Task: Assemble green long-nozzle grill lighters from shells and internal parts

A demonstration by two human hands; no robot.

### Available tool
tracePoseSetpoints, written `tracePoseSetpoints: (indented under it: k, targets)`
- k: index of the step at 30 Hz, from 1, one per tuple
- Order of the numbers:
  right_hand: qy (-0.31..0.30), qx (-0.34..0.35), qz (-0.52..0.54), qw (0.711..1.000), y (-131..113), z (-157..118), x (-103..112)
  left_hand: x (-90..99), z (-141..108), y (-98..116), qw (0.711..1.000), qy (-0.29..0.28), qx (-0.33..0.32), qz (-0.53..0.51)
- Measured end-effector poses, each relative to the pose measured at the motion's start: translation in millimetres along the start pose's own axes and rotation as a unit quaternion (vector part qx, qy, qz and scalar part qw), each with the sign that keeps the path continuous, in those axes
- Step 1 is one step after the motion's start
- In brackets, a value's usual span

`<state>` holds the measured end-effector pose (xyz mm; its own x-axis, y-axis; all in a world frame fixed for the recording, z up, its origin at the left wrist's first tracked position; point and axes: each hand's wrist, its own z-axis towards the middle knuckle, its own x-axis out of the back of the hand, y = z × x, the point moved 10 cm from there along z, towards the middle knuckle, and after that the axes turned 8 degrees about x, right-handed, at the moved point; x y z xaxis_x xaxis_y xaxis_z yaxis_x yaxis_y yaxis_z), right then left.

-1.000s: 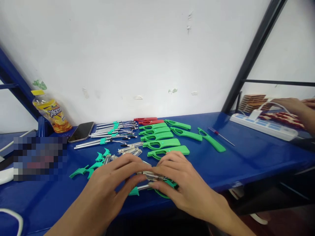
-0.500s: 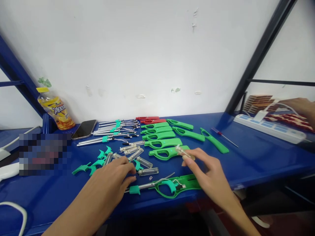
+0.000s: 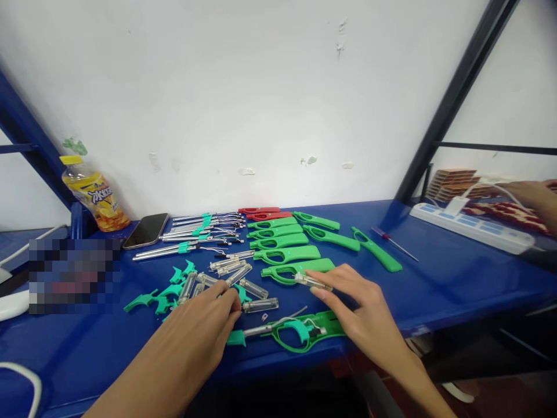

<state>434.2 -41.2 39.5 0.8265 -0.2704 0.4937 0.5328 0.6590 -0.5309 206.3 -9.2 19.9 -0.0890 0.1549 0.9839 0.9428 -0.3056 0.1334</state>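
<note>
My right hand point(image 3: 354, 299) pinches a clear lighter fuel tank point(image 3: 313, 283) between thumb and fingers, held over the nearest closed green lighter casing point(image 3: 300, 269). My left hand point(image 3: 213, 319) is curled low on the near side, its fingertips partly hidden; what they hold, if anything, does not show. Just beyond it lie several loose clear fuel tanks point(image 3: 261, 305) and teal triggers point(image 3: 150, 299). Between the hands an open green casing half point(image 3: 333, 323) lies near the table edge, with a metal lighter rod point(image 3: 259, 330), a teal trigger point(image 3: 297, 331) and wires set in it.
Several metal rods with wires point(image 3: 163, 249) lie behind at left, near a phone point(image 3: 145, 230) and a drink bottle point(image 3: 98, 194). Red casings point(image 3: 259, 210) stand by the wall. A screwdriver point(image 3: 395, 243) and a power strip point(image 3: 472, 228) are at right, with another person's hand point(image 3: 526, 194) beyond.
My right hand has shifted slightly left and turned the fuel tank flatter. My left hand has stayed nearly in place, fingers curled a bit more. The view has moved slightly.
</note>
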Motion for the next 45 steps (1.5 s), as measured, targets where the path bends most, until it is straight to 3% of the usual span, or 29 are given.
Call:
tracePoseSetpoints:
  k: [5, 9, 12, 17, 22, 26, 45]
  targets:
    - [-0.007, 0.017, -0.008, 1.0, -4.9, 0.8, -1.2, 19.5, -1.7, 5.7, 0.991, 0.094, -0.044, -0.082]
    - [-0.016, 0.037, -0.01, 0.999, -11.2, 0.9, -2.0, 38.4, -1.7, 10.6, 0.968, 0.172, -0.077, -0.163]
    - [-0.03, 0.069, -0.012, 0.997, -18.8, 0.4, -4.3, 45.1, -1.2, 12.7, 0.955, 0.192, -0.073, -0.214]
    - [-0.06, 0.124, -0.006, 0.99, -30.6, -1.8, -9.8, 40.1, -2.0, 21.6, 0.931, 0.171, -0.077, -0.314]
    - [-0.046, 0.124, 0.008, 0.991, -33.5, -0.4, -6.8, 24.8, 0.9, 31.9, 0.908, 0.118, -0.076, -0.395]
    - [-0.037, 0.13, 0.016, 0.991, -37.5, 1.2, -5.4, 16.3, 1.8, 31.4, 0.891, 0.096, -0.036, -0.442]
    - [-0.032, 0.136, 0.017, 0.99, -39.2, -0.1, -4.7, 6.2, 1.1, 48.5, 0.838, 0.02, -0.03, -0.544]
